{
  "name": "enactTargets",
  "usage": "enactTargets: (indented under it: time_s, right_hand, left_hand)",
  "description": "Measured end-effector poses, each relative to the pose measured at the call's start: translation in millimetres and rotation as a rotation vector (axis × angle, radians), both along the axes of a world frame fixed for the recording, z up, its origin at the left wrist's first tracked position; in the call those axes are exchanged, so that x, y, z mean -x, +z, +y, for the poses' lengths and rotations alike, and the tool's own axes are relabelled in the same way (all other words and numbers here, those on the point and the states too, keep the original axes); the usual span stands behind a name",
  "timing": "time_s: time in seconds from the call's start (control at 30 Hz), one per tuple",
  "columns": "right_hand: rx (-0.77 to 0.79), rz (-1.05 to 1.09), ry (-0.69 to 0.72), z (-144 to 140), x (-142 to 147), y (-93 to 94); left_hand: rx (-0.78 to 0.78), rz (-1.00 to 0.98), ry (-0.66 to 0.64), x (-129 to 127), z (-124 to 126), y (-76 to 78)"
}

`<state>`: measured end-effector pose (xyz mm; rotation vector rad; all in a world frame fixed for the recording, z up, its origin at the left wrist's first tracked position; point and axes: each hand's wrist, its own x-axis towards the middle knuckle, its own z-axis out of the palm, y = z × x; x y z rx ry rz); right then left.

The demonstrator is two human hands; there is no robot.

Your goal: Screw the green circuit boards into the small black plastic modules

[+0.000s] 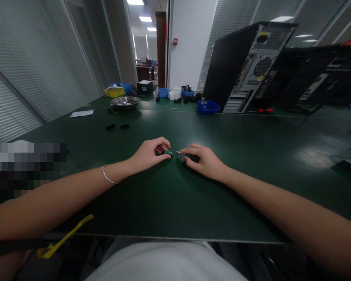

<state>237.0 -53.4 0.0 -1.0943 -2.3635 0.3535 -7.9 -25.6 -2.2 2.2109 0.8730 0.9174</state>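
My left hand (151,153) pinches a small green circuit board (168,153) with dark parts on it, just above the green table (175,207). Opposite it, my right hand (204,160) is closed around the black handle of a screwdriver (192,157). The thin metal shaft points left toward the board, with a small gap between its tip and the board. Finer details of the board are too small to make out. Farther off on the left lie two small black pieces (110,126).
A steel bowl (125,103), a yellow bin (114,91) and a blue bin (208,107) stand toward the back. Black computer towers (234,62) rise at the back right. White paper (81,113) lies at left. A yellow strap (67,237) crosses the front table edge.
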Motion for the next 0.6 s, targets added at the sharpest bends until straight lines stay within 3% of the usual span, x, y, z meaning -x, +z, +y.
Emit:
enactTargets:
  time_s: [0.27,0.47,0.6]
  right_hand:
    - [-0.027,0.014,-0.029,1.3,-8.1,2.9]
    - [-0.039,-0.006,-0.032,0.6,-9.7,5.2]
    - [-0.052,-0.043,-0.004,-1.3,-10.3,7.6]
  left_hand:
    - [-0.144,0.175,-0.031,8.7,2.8,7.4]
    - [-0.218,0.283,-0.323,16.7,11.8,10.8]
    - [-0.25,0.324,-0.317,14.9,10.4,7.9]
